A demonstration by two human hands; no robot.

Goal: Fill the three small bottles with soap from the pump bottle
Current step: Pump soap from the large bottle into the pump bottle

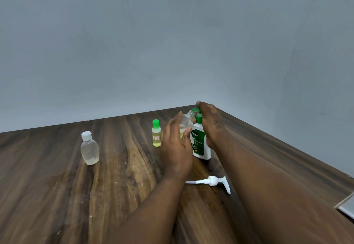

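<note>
My left hand (175,144) grips a clear small bottle (186,119), tilted so its open threaded neck sits under the green pump nozzle. The white and green soap pump bottle (201,144) stands upright on the wooden table (115,186). My right hand (210,123) rests on top of its green pump head, fingers curled over it. A small bottle with a green cap (156,133), holding yellow liquid, stands just left of my left hand. Farther left stands a clear bottle with a white cap (89,149).
A loose white pump head with its tube (212,181) lies on the table between my forearms. The table's right edge runs diagonally close behind the pump bottle. A grey flat object (347,206) shows at the right border. A plain wall rises behind.
</note>
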